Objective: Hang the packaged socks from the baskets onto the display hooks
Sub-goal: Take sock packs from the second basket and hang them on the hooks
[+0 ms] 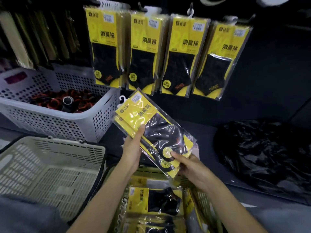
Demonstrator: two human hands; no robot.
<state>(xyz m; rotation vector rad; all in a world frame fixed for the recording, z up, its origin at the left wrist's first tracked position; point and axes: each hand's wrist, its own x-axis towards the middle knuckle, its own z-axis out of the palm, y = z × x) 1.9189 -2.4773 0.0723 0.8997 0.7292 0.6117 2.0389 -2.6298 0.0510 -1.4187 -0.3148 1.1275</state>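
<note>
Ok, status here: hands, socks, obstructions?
Left hand and right hand both grip a sock pack stack. Held above the sock basket, not yet hung. Path to hanging packs looks clear.

Dim, soft-focus view with wide-angle bending.
Glare streaks the wrap of the sock packs (161,130) just beyond the fingers (141,132); far above and right of them, edges curve, blur and darken.

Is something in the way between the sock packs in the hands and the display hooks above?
Nothing visible blocks the gap. The stack of yellow-and-black plastic-wrapped sock packs, held by left hand and right hand, sits below the dark display hooks, which already carry four rows of the same packs.
</note>
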